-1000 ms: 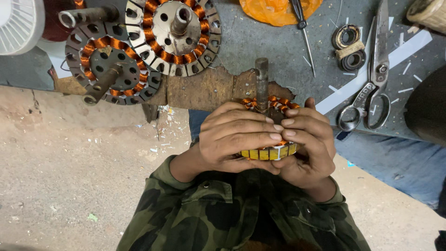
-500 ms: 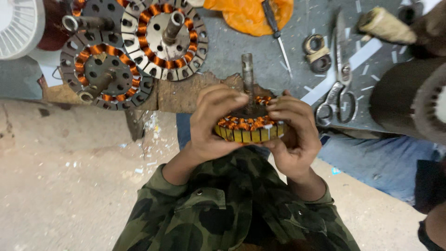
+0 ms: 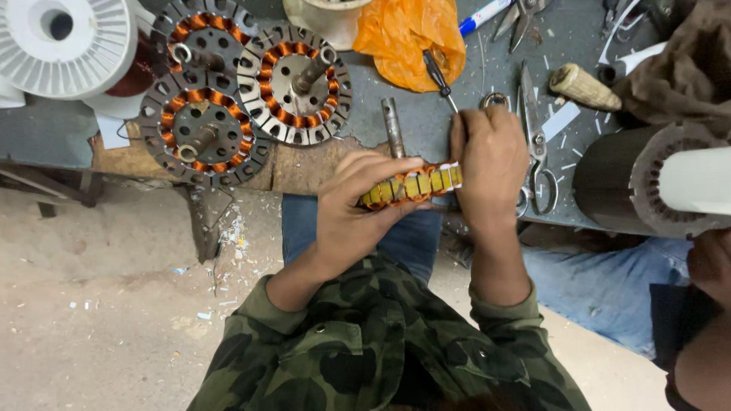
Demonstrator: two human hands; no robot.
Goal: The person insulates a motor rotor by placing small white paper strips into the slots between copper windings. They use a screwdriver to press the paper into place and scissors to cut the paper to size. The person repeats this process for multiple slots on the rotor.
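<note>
At frame centre, left hand (image 3: 358, 217) and right hand (image 3: 491, 164) both grip one stator (image 3: 415, 185), edge-on, long axis left-right, shaft (image 3: 393, 128) pointing up-frame; three more stators (image 3: 293, 85) upper left.

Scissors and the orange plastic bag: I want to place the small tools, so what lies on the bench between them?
In the head view, a black-handled screwdriver lies between the orange plastic bag and the scissors, with a small metal ring beside its tip.

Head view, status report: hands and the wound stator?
Left hand and right hand both grip wound stator, held edge-on. Scissors beside right hand. Nothing blocking.
</note>
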